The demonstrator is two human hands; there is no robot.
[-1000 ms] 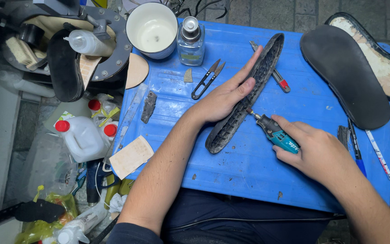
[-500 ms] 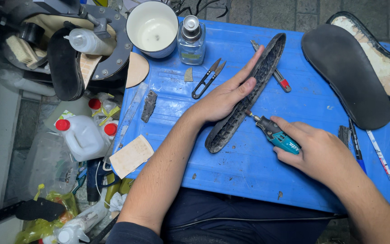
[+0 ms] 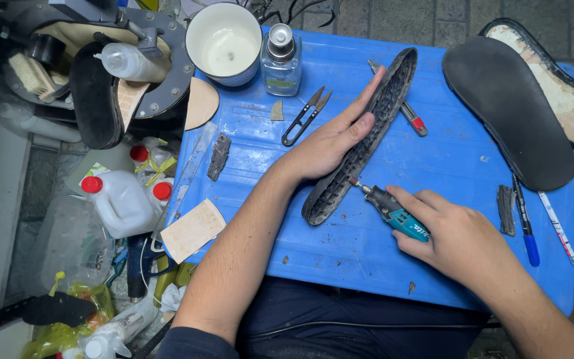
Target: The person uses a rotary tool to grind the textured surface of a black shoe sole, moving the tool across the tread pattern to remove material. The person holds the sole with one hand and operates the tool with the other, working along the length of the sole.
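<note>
Your left hand point(image 3: 330, 143) lies flat and open along the sole point(image 3: 367, 133), fingers stretched out, pressing it on edge against the blue desk point(image 3: 340, 252). Your right hand point(image 3: 450, 233) is clamped around the grinder point(image 3: 393, 211), whose tip touches the sole's lower side near its bottom end. Snips point(image 3: 305, 116) lie just left of your left hand, a glass bottle point(image 3: 280, 60) and white cup point(image 3: 224, 43) beyond them. A second sole point(image 3: 509, 110) lies well apart, at the right.

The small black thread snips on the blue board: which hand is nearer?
Left. The left hand lies just right of the snips, pressing the sole; the right hand holds the rotary tool, farther away.
</note>
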